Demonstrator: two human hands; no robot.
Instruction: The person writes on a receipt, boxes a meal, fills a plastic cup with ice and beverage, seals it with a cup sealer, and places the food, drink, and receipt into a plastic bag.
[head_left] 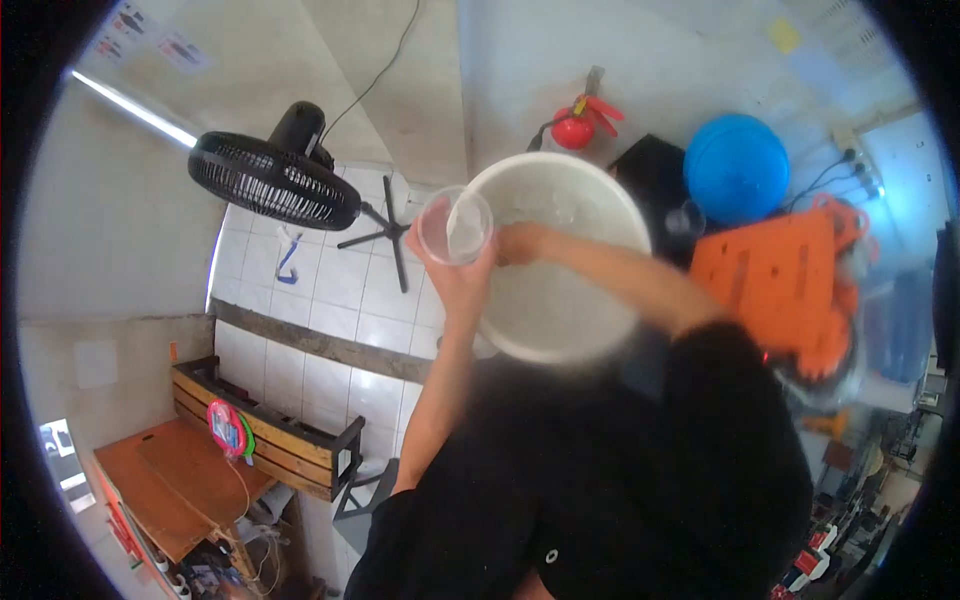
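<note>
My left hand point(460, 278) is wrapped round a clear plastic cup point(468, 236), its open mouth facing up toward me. The cup is at the left rim of a large white tub point(575, 318) and overlaps it in view. Reaching in from the right, my right hand point(520, 243) is over the inside of the tub, close beside the cup. Its fingers look curled together, and whatever they hold, if anything, is hidden. Some pale, see-through shapes show near the tub's far inner wall, too blurred to name.
A black standing fan point(275, 180) is at the left, its legs on the tiled floor. Behind the tub, a red fire extinguisher point(573, 130) hangs on the wall. To the right are a blue round container point(737, 168) and an orange plastic piece point(770, 275). A wooden bench point(270, 440) stands lower left.
</note>
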